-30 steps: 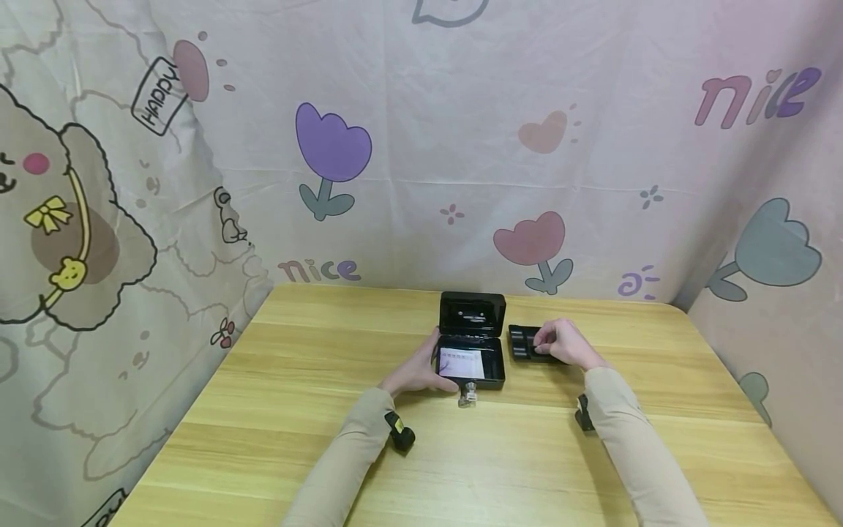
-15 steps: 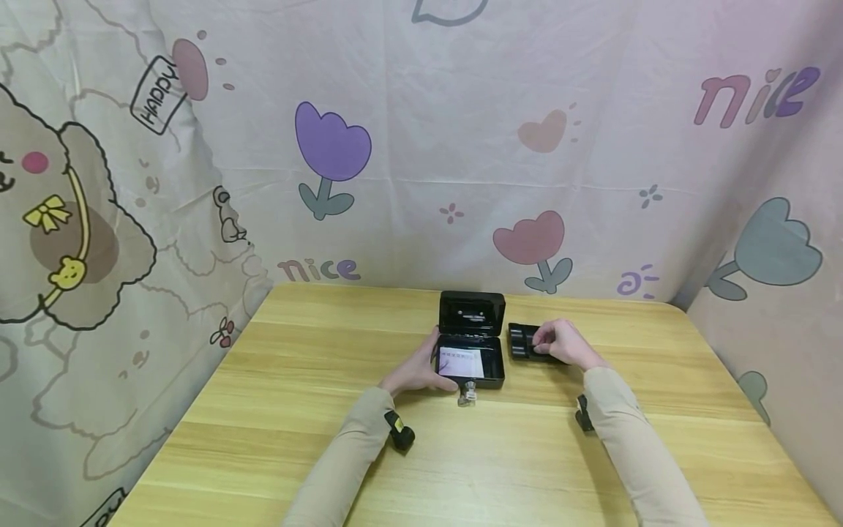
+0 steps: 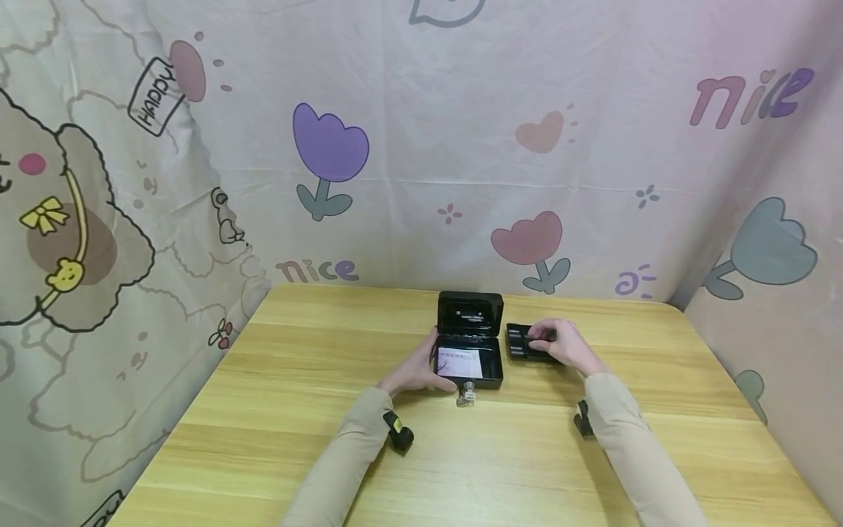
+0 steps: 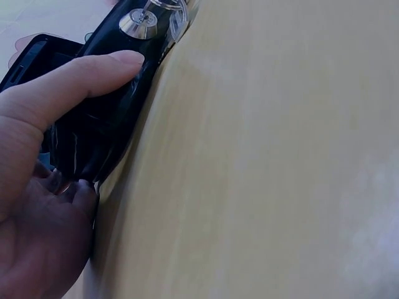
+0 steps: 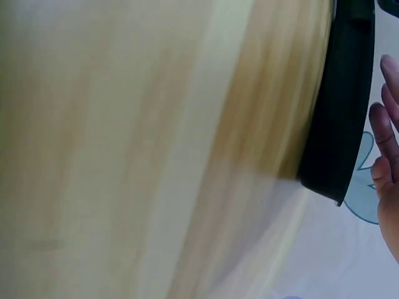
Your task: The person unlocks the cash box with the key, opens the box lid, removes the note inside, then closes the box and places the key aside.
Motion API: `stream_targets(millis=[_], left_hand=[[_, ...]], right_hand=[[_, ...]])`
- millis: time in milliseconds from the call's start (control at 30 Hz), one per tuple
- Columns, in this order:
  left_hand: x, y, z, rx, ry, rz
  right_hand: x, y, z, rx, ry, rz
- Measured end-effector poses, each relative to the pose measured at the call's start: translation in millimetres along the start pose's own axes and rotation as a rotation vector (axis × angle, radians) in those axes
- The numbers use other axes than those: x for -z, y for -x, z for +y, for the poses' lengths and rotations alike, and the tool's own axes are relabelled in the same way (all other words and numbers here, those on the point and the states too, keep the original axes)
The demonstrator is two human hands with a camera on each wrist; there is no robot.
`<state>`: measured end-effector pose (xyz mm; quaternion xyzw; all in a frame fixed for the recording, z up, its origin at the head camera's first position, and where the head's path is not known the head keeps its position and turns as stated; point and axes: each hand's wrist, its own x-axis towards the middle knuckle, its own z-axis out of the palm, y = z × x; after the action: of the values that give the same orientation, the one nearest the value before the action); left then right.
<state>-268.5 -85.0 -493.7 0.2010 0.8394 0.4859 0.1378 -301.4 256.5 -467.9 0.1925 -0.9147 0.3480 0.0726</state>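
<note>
A pale cloth point(image 3: 428, 88) with cartoon prints hangs behind the table and along both sides, with soft folds and creases. A purple tulip point(image 3: 331, 146), a pink tulip point(image 3: 527, 240) and a small heart point(image 3: 540, 133) decorate the back, and a blue-green tulip point(image 3: 772, 245) the right side. On the left are a fluffy animal point(image 3: 72, 241) with a yellow bow point(image 3: 45, 216) and a "HAPPY" sign point(image 3: 154, 95). The table point(image 3: 514, 468) has yellowish wood grain and rounded far corners. Soft light brightens its near middle; shadow darkens the right-hand fold.

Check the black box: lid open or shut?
Open. The lid stands raised at the back of the box, and the inside shows, with a pale paper in it.
</note>
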Motion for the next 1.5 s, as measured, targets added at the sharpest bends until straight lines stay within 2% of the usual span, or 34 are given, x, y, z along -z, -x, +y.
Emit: stream_targets(millis=[200,500,800,1067,1333,1500], left_hand=[[-0.4,-0.6,-0.8,-0.004,0.01,-0.001],[-0.3,0.6,1.2,0.009,-0.004,-0.002],[-1.3,1.0,2.0,0.005,-0.004,0.004],[-1.0,-0.2,0.6,0.001,0.015,0.009],[0.4,-3.3,-2.1,-0.078,0.045,0.005],[0.6,-2.3,-3.0,-0.054,0.026,0.001]], right_hand=[[-3.4,4.4,-9.8,0.002,-0.033,0.052],[-10.0,8.4,-30.4,-0.001,-0.06,0.062],[-19.0,10.5,-52.1,0.077,-0.117,0.038],[-30.6,8.8,-69.2,0.105,-0.164,-0.043],[-45.3,0.7,-83.1,0.141,-0.21,-0.164],[-54.5,-7.8,-87.1,0.149,-0.224,-0.232]])
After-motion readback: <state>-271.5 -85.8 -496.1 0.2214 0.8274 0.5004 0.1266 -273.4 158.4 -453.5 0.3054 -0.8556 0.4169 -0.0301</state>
